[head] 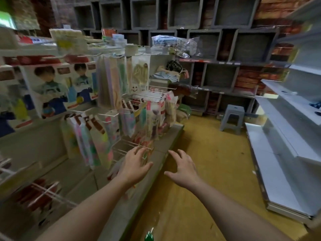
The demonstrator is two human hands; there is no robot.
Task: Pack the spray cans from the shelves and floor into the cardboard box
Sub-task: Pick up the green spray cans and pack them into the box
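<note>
left hand (134, 165): fingers spread, holding nothing, tips just beside the wire pegs (126, 144)
right hand (185, 168): fingers spread too, empty
spray can (149, 237): blurry green top, well behind the fingers, down between the forearms

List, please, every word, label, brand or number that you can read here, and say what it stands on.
No text here can be read; blur smears all print.
The hanging packets: print blurred, unreadable.
The picture cards: lettering blurred, unreadable.
The shelf-edge strips: too small to read.
</note>
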